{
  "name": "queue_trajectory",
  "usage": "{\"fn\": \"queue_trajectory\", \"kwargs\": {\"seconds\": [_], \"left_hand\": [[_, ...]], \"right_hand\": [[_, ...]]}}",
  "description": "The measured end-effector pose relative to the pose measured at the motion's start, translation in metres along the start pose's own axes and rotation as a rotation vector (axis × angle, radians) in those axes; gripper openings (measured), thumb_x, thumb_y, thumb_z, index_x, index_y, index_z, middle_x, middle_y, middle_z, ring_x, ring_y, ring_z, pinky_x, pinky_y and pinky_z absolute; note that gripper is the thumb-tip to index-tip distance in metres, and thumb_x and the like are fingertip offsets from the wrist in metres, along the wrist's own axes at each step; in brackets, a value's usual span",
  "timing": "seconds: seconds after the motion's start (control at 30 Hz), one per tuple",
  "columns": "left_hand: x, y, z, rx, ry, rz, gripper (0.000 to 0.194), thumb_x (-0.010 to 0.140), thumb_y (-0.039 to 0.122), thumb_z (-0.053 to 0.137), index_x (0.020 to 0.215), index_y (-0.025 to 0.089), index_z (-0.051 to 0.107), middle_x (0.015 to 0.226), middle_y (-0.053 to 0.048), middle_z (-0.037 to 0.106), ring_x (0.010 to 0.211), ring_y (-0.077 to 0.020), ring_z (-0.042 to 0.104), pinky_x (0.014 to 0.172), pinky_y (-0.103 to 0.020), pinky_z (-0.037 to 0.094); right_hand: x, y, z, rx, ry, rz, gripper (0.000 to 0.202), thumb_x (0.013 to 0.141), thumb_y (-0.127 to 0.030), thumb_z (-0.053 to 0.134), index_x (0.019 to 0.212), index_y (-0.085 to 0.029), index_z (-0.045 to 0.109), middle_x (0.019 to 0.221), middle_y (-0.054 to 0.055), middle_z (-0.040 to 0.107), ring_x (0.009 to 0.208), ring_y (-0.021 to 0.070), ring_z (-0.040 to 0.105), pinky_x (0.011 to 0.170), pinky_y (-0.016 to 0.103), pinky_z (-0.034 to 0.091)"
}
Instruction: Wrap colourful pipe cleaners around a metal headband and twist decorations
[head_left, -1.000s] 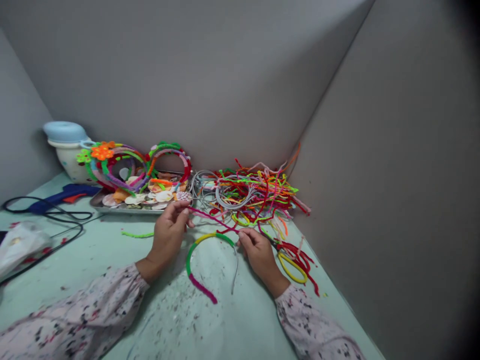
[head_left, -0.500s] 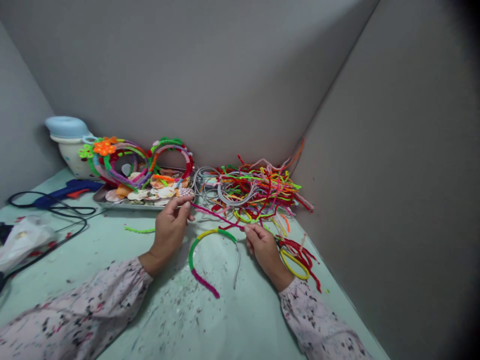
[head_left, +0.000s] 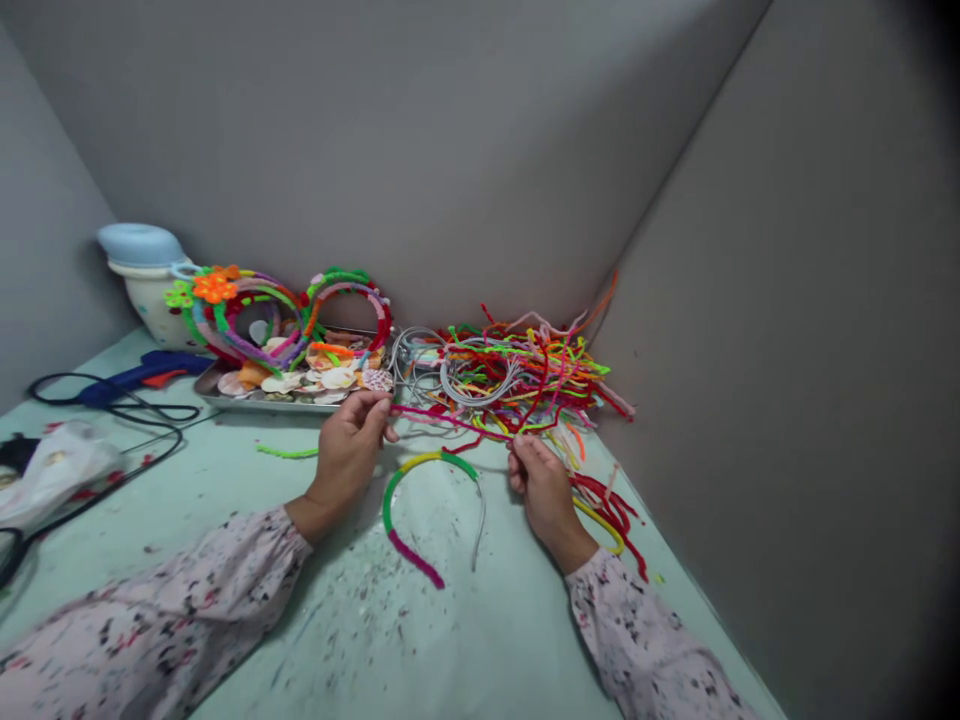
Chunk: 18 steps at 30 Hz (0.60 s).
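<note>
The left hand [head_left: 351, 445] has its grip closed on 1 end of a magenta fuzzy stem [head_left: 450, 421], pinched between thumb and fingers; the right hand [head_left: 544, 492] pinches the same stem farther along, its grip also closed. The stem slants between the 2 hands, above the pale green counter [head_left: 457, 650]. Nearer the wearer, a partly wrapped headband [head_left: 388, 505] lies on the counter between the forearms, covered in green, yellow and magenta, with its right leg bare grey. Beyond the left hand, a metal tray [head_left: 270, 405] holds shells [head_left: 334, 379], and wrapped headbands [head_left: 304, 325] stand over them. Grey hoops [head_left: 478, 401] lie beside a multicoloured heap of fuzzy stems [head_left: 559, 365]. Just beside the right hand are a yellow handle [head_left: 609, 528], partly hidden, and red stems [head_left: 621, 518]. A blue glue gun [head_left: 124, 383] lies left of the tray.
</note>
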<state>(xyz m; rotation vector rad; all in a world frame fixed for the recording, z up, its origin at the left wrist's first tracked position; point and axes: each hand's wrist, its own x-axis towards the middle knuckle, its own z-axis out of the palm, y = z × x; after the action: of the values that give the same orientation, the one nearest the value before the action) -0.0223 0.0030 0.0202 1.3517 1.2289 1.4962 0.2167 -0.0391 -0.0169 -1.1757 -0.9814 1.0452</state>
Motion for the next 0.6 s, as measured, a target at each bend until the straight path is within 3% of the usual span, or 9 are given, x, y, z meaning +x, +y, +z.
{"fn": "queue_trajectory", "kwargs": {"seconds": [0.6], "left_hand": [[-0.0038,-0.0029,0.0002,0.045,-0.102,-0.002,0.025,0.083,0.036,0.059,0.098,0.017,0.063,0.06,0.002,0.059,0.054,-0.012,0.054,0.054,-0.022,0.041]], "right_hand": [[0.0023,-0.0004,-0.0009,0.093,0.16,-0.132,0.032,0.083,-0.051,0.06,0.077,-0.021,0.052,0.068,-0.005,0.055,0.048,0.006,0.045,0.041,0.019,0.032]]}}
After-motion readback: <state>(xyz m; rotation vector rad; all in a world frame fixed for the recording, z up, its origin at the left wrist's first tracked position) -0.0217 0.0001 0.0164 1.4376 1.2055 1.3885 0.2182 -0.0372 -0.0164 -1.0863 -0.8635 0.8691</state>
